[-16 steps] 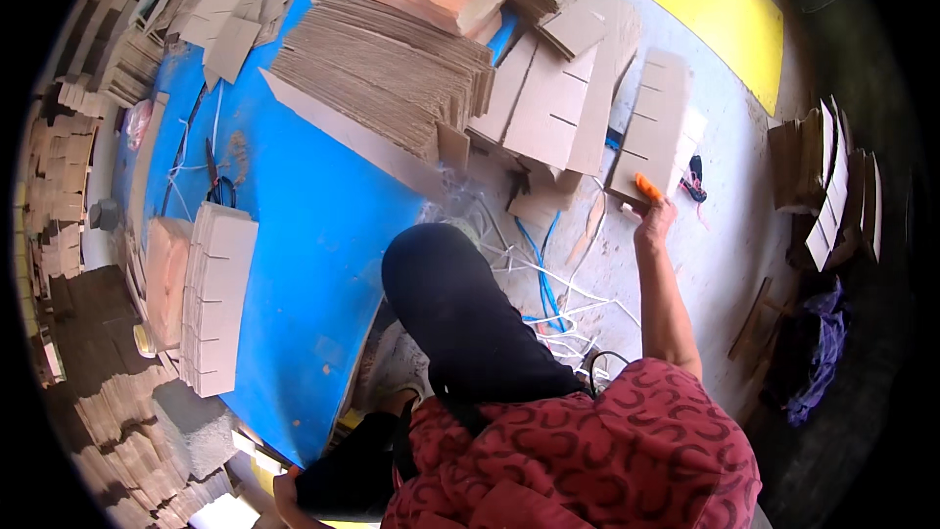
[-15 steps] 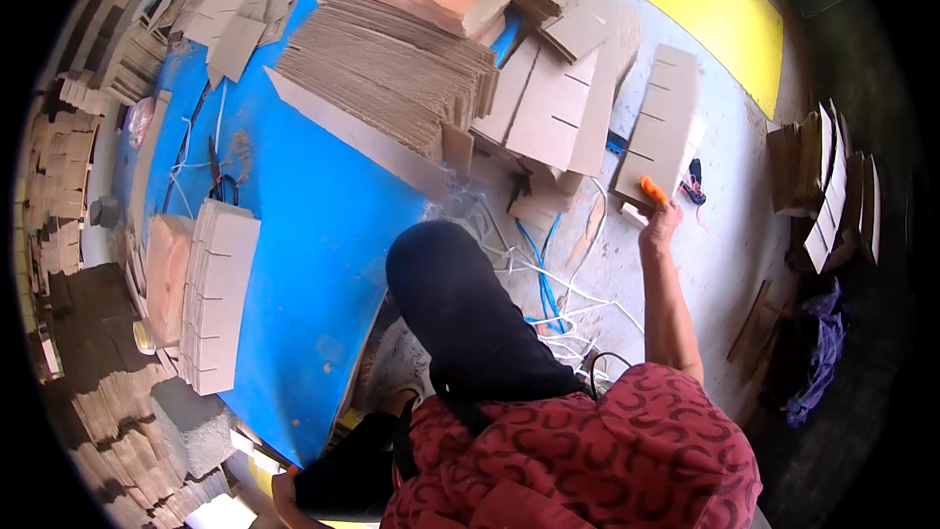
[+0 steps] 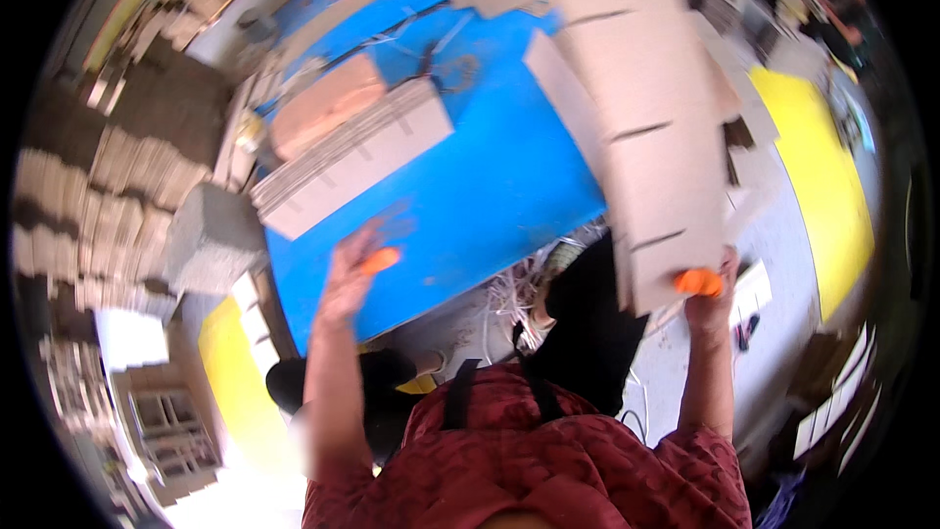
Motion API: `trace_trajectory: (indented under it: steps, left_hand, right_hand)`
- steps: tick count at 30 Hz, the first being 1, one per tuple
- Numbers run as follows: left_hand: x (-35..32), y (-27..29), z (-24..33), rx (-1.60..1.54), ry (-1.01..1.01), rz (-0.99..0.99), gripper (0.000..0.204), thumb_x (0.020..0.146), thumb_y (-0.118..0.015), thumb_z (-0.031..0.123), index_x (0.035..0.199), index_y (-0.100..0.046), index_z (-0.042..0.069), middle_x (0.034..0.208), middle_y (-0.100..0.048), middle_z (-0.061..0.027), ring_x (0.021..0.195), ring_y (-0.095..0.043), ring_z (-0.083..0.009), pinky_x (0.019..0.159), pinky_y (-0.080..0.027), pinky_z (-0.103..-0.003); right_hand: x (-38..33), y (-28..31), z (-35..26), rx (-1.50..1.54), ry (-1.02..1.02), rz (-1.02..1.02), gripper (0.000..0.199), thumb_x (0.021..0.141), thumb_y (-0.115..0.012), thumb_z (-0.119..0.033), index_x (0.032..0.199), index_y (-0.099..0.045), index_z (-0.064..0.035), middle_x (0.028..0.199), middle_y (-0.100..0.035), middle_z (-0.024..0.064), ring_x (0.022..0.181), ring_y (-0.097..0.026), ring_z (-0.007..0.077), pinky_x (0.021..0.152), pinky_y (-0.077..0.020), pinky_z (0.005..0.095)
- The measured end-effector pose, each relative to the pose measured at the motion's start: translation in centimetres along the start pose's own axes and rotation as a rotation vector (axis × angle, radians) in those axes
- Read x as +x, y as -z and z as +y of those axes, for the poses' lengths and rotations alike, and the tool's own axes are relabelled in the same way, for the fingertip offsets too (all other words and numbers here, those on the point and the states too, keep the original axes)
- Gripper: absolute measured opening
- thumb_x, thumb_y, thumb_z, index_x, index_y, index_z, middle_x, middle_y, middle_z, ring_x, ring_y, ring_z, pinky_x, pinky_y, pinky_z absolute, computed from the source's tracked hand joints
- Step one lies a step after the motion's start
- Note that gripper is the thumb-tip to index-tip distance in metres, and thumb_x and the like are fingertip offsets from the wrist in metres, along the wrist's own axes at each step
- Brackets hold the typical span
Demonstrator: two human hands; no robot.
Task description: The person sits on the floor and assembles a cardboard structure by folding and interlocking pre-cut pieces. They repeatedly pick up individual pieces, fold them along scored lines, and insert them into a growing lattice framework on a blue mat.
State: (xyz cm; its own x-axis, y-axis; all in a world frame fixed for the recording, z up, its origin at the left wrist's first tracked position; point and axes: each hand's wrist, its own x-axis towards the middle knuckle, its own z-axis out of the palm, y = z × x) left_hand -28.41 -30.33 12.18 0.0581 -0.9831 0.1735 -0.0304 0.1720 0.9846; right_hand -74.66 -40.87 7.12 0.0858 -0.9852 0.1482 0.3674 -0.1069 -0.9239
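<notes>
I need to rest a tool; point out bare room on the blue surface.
The blue surface is bare between the notched cardboard stack and the slanted panel near the held cardboard. Its left end is crowded: that stack, plus a peach-coloured block.

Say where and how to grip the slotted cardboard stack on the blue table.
Probably pinch the stack across its thickness at the right end, coming from the right: that end juts past the orange block, which backs the rest, so both faces look reachable.
</notes>
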Motion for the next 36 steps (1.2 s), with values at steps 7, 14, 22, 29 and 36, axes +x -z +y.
trace_trajectory:
  steps: [7, 14, 22, 29, 36]
  left_hand:
    - [-4.7, -2.0, -2.1, -0.646, 0.097, 0.498, 0.085, 0.075, -0.079, 0.044, 0.142, -0.044, 0.007, 0.145, -0.046, -0.0109, 0.133, -0.045, -0.0288, 0.110, -0.035, -0.047]
    - [-9.9, 0.0, -5.0, -0.714, 0.138, 0.634, 0.067, 0.082, -0.075, 0.032, 0.139, -0.047, 0.010, 0.138, -0.052, -0.0075, 0.129, -0.048, -0.0298, 0.106, -0.040, -0.046]
    - [-1.9, 7.4, -8.5, -0.791, 0.271, 0.713, 0.040, 0.101, -0.050, 0.022, 0.130, -0.047, -0.006, 0.128, -0.057, -0.0182, 0.120, -0.057, -0.0292, 0.097, -0.050, -0.035]
    - [0.6, 12.1, -10.8, -0.561, 0.384, 0.841, 0.042, 0.103, -0.047, 0.023, 0.131, -0.048, -0.007, 0.125, -0.059, -0.0204, 0.115, -0.061, -0.0259, 0.094, -0.052, -0.030]
    - [-2.9, 11.6, -9.7, -0.075, 0.459, 0.730, 0.031, 0.100, -0.045, 0.014, 0.121, -0.062, -0.002, 0.106, -0.069, -0.0178, 0.095, -0.068, -0.0238, 0.082, -0.054, -0.032]
  right_hand:
    - [4.1, -15.3, 3.2, -0.182, -0.632, -0.755, 0.036, 0.070, -0.076, -0.013, 0.100, -0.069, 0.0044, 0.092, -0.069, 0.0063, 0.084, -0.062, 0.0142, 0.078, -0.0480, 0.0280]
    - [10.8, -20.2, 10.5, -0.326, -0.782, -0.498, 0.039, 0.081, -0.072, -0.021, 0.113, -0.063, -0.0010, 0.094, -0.067, 0.0080, 0.079, -0.065, 0.0139, 0.064, -0.0502, 0.0259]
    - [18.8, -26.2, 17.8, -0.292, -0.874, -0.449, 0.055, 0.100, -0.048, -0.044, 0.141, -0.039, -0.0081, 0.102, -0.069, 0.0182, 0.078, -0.070, 0.0205, 0.058, -0.0549, 0.0276]
    - [20.8, -23.9, 14.6, -0.605, -0.634, -0.638, 0.051, 0.098, -0.054, -0.041, 0.133, -0.049, -0.0033, 0.098, -0.070, 0.0198, 0.072, -0.070, 0.0209, 0.057, -0.0559, 0.0287]
    - [19.8, -20.9, 11.0, -0.878, -0.613, -0.649, 0.040, 0.097, -0.059, -0.030, 0.123, -0.058, 0.0002, 0.092, -0.069, 0.0141, 0.071, -0.069, 0.0172, 0.057, -0.0540, 0.0258]
